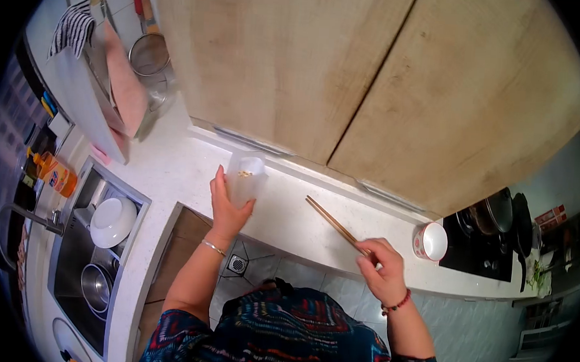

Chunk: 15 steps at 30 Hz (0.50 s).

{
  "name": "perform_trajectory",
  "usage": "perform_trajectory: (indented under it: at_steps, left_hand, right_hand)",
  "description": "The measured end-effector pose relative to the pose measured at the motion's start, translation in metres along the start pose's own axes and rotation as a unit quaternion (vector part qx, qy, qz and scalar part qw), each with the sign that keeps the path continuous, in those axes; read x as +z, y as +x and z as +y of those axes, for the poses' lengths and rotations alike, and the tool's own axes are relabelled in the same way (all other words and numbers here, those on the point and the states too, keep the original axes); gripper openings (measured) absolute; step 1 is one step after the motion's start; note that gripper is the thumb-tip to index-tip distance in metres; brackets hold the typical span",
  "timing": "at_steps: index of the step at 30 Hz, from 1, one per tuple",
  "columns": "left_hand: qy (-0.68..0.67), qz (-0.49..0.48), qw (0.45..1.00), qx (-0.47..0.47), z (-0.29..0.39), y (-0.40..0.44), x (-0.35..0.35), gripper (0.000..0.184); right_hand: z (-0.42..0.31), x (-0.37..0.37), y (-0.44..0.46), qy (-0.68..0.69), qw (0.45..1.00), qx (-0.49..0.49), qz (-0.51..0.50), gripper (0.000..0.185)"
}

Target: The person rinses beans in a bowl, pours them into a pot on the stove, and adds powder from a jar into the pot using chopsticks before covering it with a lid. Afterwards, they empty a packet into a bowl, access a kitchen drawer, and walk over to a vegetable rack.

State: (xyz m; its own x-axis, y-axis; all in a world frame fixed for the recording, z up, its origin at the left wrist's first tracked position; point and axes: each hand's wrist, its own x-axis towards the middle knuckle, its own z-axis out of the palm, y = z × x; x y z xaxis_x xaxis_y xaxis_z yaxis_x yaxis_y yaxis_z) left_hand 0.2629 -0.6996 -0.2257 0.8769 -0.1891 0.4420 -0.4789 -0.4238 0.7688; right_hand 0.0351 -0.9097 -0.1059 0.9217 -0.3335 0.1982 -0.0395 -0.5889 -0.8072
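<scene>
My left hand [228, 203] is wrapped round a translucent, frosted container [242, 188] near the back of the white counter. A few small yellowish bits [245, 174] show inside it; what they are I cannot make out. In my right hand [382, 268] is a pair of wooden chopsticks [334, 222], gripped near one end. Their tips point up and left over the counter, apart from the container. A white bowl with a red pattern [430, 241] stands to the right of my right hand.
At left is a sink [117, 283] with a white bowl [113, 222] and a metal pot [96, 287]. An orange soap bottle [57, 174] stands beside the faucet [29, 216]. Wooden cabinets [276, 62] overhang the counter [281, 216]. A black stove [476, 256] with pans is at right.
</scene>
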Motion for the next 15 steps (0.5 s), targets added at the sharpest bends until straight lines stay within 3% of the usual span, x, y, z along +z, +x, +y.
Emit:
perform_trajectory:
  at_steps: [3, 5, 7, 8, 10, 15]
  left_hand:
    - [-0.044, -0.035, 0.996, 0.069, 0.042, -0.016, 0.006, 0.091]
    - [-0.076, -0.084, 0.984, 0.141, 0.071, -0.028, 0.015, 0.090]
    - [-0.095, -0.111, 0.968, 0.202, 0.092, -0.040, 0.030, 0.088]
    - [-0.107, -0.134, 0.964, 0.205, 0.100, -0.046, 0.037, 0.088]
    - [-0.126, -0.178, 0.951, 0.221, 0.116, -0.054, 0.051, 0.089]
    - [-0.102, -0.265, 0.921, 0.266, 0.156, -0.060, 0.090, 0.078]
  right_hand:
    - [0.014, 0.017, 0.006, 0.057, 0.995, 0.035, -0.078, 0.034]
    - [0.028, 0.038, 0.008, 0.184, 0.977, 0.072, -0.080, 0.047]
    - [0.035, 0.048, 0.005, 0.196, 0.971, 0.089, -0.102, 0.056]
    - [0.037, 0.049, 0.001, 0.197, 0.973, 0.101, -0.070, 0.056]
    - [0.045, 0.047, -0.009, 0.253, 0.944, 0.175, -0.121, 0.059]
    - [0.088, 0.028, -0.056, 0.296, 0.939, 0.168, -0.044, 0.053]
